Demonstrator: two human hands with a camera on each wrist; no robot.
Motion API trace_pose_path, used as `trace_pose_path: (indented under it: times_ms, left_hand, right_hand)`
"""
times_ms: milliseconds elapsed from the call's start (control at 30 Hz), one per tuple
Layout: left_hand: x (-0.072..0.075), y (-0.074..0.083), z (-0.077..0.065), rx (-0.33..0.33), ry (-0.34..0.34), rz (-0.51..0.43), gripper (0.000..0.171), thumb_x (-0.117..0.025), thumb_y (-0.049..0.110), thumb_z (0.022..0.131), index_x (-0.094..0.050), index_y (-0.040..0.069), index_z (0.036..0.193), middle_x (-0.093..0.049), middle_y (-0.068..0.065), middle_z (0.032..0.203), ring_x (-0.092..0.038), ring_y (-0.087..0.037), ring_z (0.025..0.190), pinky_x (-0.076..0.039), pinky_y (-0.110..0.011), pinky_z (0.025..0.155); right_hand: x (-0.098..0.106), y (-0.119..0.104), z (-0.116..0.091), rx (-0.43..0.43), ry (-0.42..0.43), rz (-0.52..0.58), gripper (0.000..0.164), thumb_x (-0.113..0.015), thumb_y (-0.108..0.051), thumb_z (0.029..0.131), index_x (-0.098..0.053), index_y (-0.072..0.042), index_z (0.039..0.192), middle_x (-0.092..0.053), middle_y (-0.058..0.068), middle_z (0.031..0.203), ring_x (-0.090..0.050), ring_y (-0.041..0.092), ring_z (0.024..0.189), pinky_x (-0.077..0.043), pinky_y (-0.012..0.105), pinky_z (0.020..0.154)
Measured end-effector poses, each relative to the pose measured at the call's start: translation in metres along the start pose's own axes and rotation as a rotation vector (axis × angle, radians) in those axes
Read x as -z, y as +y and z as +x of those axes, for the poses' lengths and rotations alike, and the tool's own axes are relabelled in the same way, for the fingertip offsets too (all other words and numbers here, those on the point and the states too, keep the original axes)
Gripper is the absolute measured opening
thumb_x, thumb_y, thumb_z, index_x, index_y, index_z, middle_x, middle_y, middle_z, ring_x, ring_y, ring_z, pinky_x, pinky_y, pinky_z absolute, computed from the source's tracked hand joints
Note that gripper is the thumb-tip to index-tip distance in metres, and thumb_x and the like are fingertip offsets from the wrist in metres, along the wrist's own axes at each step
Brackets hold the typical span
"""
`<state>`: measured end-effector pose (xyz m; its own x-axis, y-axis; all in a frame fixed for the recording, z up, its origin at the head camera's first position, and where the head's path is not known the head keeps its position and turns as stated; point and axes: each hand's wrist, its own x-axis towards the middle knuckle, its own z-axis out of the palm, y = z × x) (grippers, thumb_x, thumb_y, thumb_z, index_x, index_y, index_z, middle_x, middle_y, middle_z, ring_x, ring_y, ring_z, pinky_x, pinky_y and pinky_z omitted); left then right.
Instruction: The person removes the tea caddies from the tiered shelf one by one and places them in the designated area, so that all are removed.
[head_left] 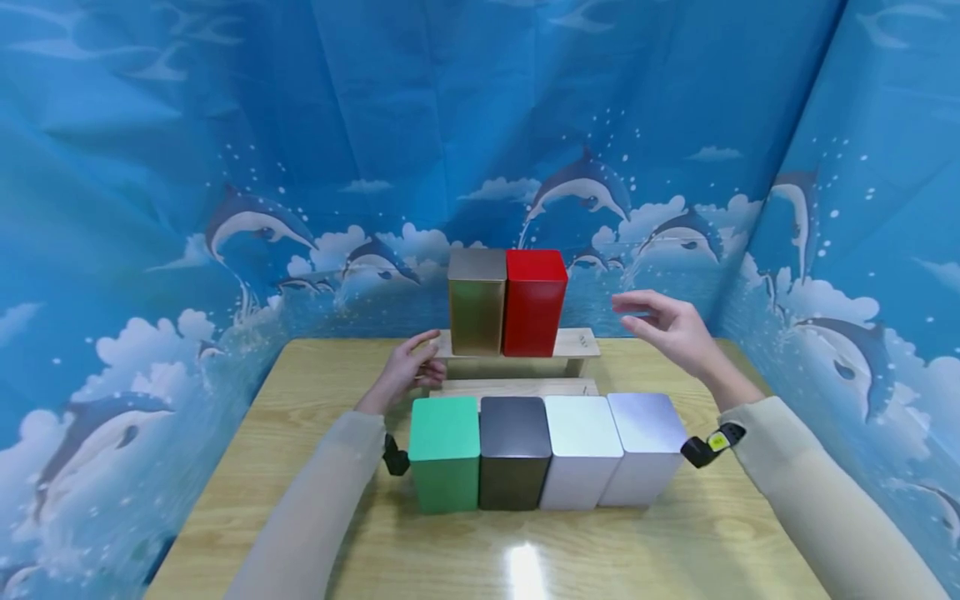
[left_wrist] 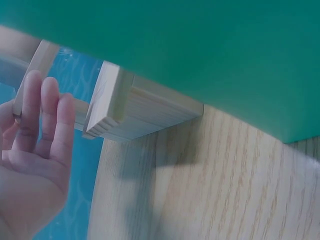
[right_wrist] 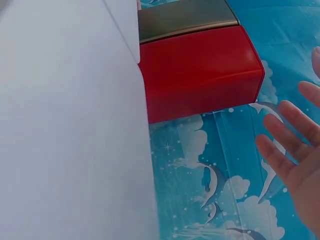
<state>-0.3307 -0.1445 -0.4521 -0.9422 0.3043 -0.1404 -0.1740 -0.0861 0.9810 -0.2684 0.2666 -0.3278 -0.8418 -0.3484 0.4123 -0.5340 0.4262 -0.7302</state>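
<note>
I count one green box (head_left: 446,454), one black box (head_left: 514,454), one white box (head_left: 582,450), one silver box (head_left: 647,450), one gold box (head_left: 477,312) and one red box (head_left: 536,312), six altogether, plus two wooden tiers (head_left: 577,342), one worktop (head_left: 300,417), my one left hand (head_left: 408,367) and one right hand (head_left: 670,329).

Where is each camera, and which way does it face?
Head: on the head, facing forward and down at the table; left hand, right hand and sleeves show.
Left wrist: worn there, facing wooden stand and green box; left hand shows.
Right wrist: worn there, facing red box; right hand shows.
Shared by head and right wrist: red box.
</note>
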Motion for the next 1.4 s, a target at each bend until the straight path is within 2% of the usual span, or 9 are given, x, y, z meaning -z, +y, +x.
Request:
trace_pose_path:
  times_ms: [167,267,400,633,767,933,1167,1400]
  left_hand:
    - [0.001,-0.003,0.002,-0.007,-0.003,-0.003,0.044,-0.047,0.023,0.099,-0.037,0.018,0.142,-0.056,-0.035,0.108,-0.065,-0.027,0.079,-0.048,-0.053,0.086]
    - [0.004,-0.01,0.008,-0.014,0.01,-0.008,0.044,-0.048,0.025,0.098,-0.039,0.02,0.141,-0.064,-0.025,0.095,-0.065,-0.025,0.076,-0.051,-0.05,0.081]
    - [0.007,-0.018,0.015,-0.027,0.048,-0.007,0.042,-0.051,0.029,0.097,-0.044,0.023,0.138,-0.067,-0.012,0.084,-0.065,-0.021,0.072,-0.055,-0.043,0.074]
    - [0.008,-0.021,0.016,-0.033,0.069,-0.013,0.043,-0.052,0.029,0.096,-0.044,0.023,0.138,-0.067,-0.012,0.083,-0.065,-0.021,0.071,-0.056,-0.04,0.07]
    - [0.006,-0.017,0.013,-0.015,0.053,-0.034,0.045,-0.051,0.027,0.097,-0.042,0.021,0.14,-0.067,-0.016,0.086,-0.066,-0.022,0.072,-0.056,-0.041,0.071]
    - [0.003,-0.006,0.006,-0.004,0.02,-0.031,0.045,-0.049,0.024,0.098,-0.039,0.018,0.142,-0.066,-0.022,0.093,-0.066,-0.025,0.077,-0.054,-0.045,0.077]
    - [0.001,-0.001,0.002,-0.006,0.0,-0.023,0.049,-0.047,0.022,0.099,-0.032,0.015,0.145,-0.067,-0.015,0.088,-0.065,-0.027,0.081,-0.052,-0.047,0.081]
    - [0.001,-0.003,0.002,0.005,0.016,-0.029,0.047,-0.048,0.022,0.099,-0.035,0.016,0.144,-0.067,-0.016,0.088,-0.065,-0.027,0.081,-0.052,-0.047,0.081]
  right_hand:
    - [-0.002,0.0,0.012,-0.005,-0.017,0.027,0.04,-0.06,-0.014,0.092,-0.052,-0.005,0.13,-0.053,0.016,0.127,-0.053,0.024,0.113,-0.046,0.015,0.085]
    - [-0.003,0.0,0.02,-0.029,-0.028,0.032,0.042,-0.06,-0.017,0.092,-0.051,-0.007,0.132,-0.053,0.014,0.129,-0.052,0.027,0.115,-0.047,0.016,0.085]
    - [-0.005,0.001,0.031,-0.068,-0.036,0.086,0.043,-0.06,-0.02,0.092,-0.05,-0.009,0.133,-0.052,0.01,0.131,-0.049,0.032,0.118,-0.048,0.019,0.085]
    - [-0.008,0.005,0.048,-0.123,-0.026,0.166,0.049,-0.062,-0.028,0.091,-0.048,-0.011,0.135,-0.048,0.008,0.135,-0.044,0.032,0.122,-0.048,0.024,0.088]
    - [-0.011,0.008,0.058,-0.148,-0.042,0.18,0.053,-0.063,-0.029,0.09,-0.046,-0.012,0.137,-0.046,0.005,0.137,-0.042,0.032,0.124,-0.045,0.038,0.094]
    - [-0.016,0.013,0.07,-0.166,-0.059,0.206,0.054,-0.063,-0.022,0.09,-0.042,-0.011,0.139,-0.041,0.006,0.14,-0.039,0.032,0.127,-0.039,0.052,0.098]
    - [-0.022,0.019,0.083,-0.169,-0.081,0.242,0.058,-0.065,-0.022,0.088,-0.041,-0.013,0.14,-0.037,0.006,0.144,-0.032,0.031,0.131,-0.039,0.053,0.097]
    - [-0.03,0.024,0.092,-0.195,-0.069,0.284,0.062,-0.068,-0.021,0.086,-0.04,-0.015,0.14,-0.036,0.005,0.144,-0.03,0.033,0.132,-0.039,0.052,0.098]
